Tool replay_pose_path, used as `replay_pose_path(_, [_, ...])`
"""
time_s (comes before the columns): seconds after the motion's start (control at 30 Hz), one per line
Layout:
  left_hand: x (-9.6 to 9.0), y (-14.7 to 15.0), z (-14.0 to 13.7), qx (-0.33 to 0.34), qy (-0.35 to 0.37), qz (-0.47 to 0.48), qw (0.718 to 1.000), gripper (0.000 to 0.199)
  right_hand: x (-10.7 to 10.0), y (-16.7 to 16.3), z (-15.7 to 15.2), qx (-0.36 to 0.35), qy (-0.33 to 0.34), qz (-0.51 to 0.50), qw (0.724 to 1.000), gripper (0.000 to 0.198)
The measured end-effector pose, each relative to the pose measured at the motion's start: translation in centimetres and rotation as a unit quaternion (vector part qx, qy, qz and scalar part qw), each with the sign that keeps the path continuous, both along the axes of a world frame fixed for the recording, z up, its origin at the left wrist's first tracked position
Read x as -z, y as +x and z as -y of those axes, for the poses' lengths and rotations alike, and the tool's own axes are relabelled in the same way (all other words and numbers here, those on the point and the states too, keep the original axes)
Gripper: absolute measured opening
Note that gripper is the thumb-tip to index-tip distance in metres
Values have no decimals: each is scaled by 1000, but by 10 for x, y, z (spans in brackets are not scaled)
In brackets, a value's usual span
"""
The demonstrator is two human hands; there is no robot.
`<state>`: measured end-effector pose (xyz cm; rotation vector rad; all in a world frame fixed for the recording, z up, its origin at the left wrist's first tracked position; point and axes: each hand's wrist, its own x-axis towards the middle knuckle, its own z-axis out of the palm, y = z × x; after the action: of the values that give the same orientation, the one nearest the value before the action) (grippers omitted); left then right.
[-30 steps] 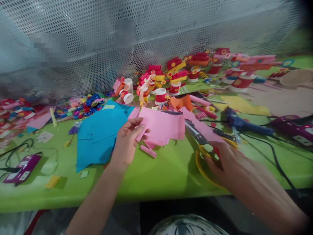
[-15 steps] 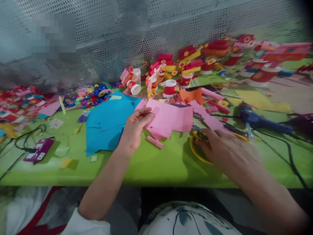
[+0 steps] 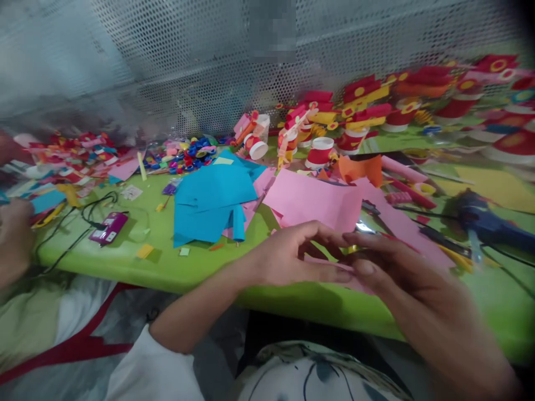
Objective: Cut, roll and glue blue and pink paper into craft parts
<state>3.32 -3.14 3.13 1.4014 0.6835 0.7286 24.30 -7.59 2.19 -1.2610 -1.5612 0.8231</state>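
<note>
My left hand [image 3: 288, 257] and my right hand [image 3: 412, 278] meet low over the table's front edge. Between them is a small pink paper piece [image 3: 360, 283], mostly hidden by the fingers. Both hands are closed around it, thumbs beneath and fingers curled above. Just behind the fingertips lies a larger pink paper sheet [image 3: 313, 196], flat with one edge curling. The metal blade of the scissors [image 3: 365, 226] shows beyond my right fingers; most of the handle is hidden.
Blue paper sheets [image 3: 213, 195] lie left of the pink sheet. On the right rests a blue glue gun [image 3: 480, 214] with its cable. Red paper cup models [image 3: 320, 153] line the back. At far left are a purple power box [image 3: 108, 228] and another person's hand [image 3: 15, 234].
My right hand has left the scissors and come to my left hand. My left hand moved right and nearer, with a small pink piece now between both hands. The view turned left.
</note>
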Motion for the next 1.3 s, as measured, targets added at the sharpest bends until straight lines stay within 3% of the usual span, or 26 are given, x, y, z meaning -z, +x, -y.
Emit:
replay_pose_path(0.13, [15, -6, 7, -97, -24, 38, 994, 41, 6, -8, -4, -85, -13, -25, 996, 40])
replay_pose_path(0.27, [24, -15, 21, -147, -39, 13, 988, 38, 16, -13, -12, -91, 69, 85, 990, 27])
replay_pose_path(0.37, [19, -42, 32, -183, 73, -79, 977, 31, 25, -13, -19, -70, 119, 110, 984, 25])
replay_pose_path(0.47, [10, -90, 33, -292, 192, -251, 903, 27, 32, -14, -23, -22, 149, 114, 982, 25])
replay_pose_path(0.57, [4, -132, 22, -292, 299, -460, 783, 38, 36, -18, -24, -7, 156, 127, 980, 22])
replay_pose_path(0.63, [4, -146, 9, -235, 338, -540, 734, 49, 39, -20, -25, -9, 156, 132, 979, 20])
replay_pose_path(0.73, [7, -144, -11, -122, 397, -600, 683, 65, 44, -20, -27, -9, 179, 138, 974, 19])
replay_pose_path(0.87, [9, -132, -32, -16, 454, -621, 639, 64, 48, -19, -27, -6, 192, 145, 971, 18])
replay_pose_path(0.97, [7, -132, -39, 14, 466, -619, 632, 51, 50, -19, -26, -3, 185, 144, 972, 18])
replay_pose_path(1.1, [-7, -128, -39, -5, 472, -604, 642, 30, 49, -20, -23, 17, 187, 132, 973, 18])
replay_pose_path(1.17, [-17, -118, -35, -33, 460, -574, 676, 27, 47, -22, -21, 57, 150, 83, 984, 20])
replay_pose_path(1.23, [-25, -102, -30, -61, 429, -522, 734, 28, 44, -24, -19, 106, 88, -16, 990, 25])
replay_pose_path(1.3, [-31, -83, -25, -79, 395, -461, 791, 28, 39, -26, -19, 146, 31, -136, 979, 30])
